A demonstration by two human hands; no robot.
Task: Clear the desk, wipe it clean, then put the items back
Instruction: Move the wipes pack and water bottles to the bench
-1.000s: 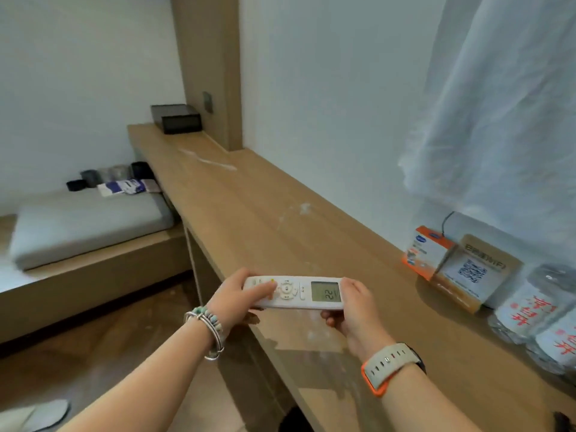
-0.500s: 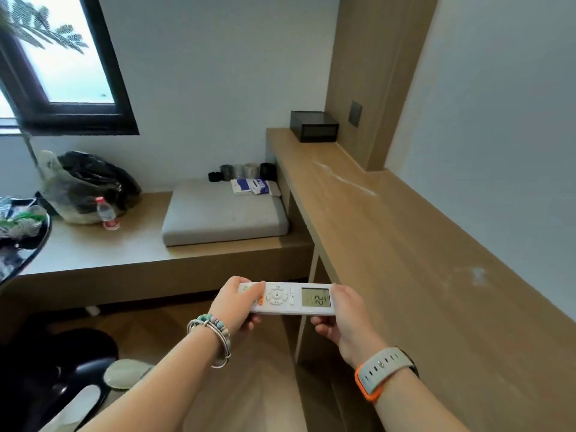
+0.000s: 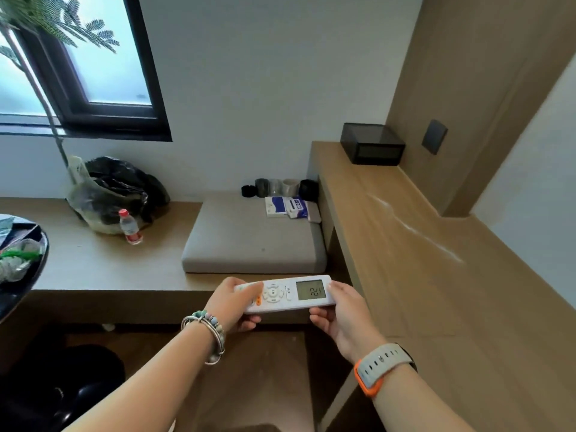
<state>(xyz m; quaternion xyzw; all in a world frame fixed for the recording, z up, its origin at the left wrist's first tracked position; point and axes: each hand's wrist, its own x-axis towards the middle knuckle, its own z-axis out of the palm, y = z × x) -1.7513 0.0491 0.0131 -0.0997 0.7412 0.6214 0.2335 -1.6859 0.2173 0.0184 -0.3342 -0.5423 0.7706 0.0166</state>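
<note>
While both hands carry the white remote control (image 3: 285,294), the head camera, the only view, has turned to the left. One second ago it looked along the desk (image 3: 436,291) toward a curtain, with cards and bottles under it. Now it looks at the low bench (image 3: 93,263) and the grey cushion (image 3: 249,241) beside the desk's end.

The remote has moved with this turn. Before, it was held above the front edge of the desk. Now it is off the desk, in the air in front of the bench and near the front edge of the cushion.

The grip is the same as before. The left hand (image 3: 232,304) holds the button end, with the thumb on top and the fingers curled below. The right hand (image 3: 346,316) holds the display end with curled fingers.

On the cushion's far side lie some small packets (image 3: 288,207), and dark cups (image 3: 280,187) stand behind it. I judge that the cleared items are collected there and that the remote goes there too.

The clearing seems not finished: a black box (image 3: 372,145) stands at the far end of the desk, and a white streak (image 3: 414,232) on the wood is not yet wiped.
</note>
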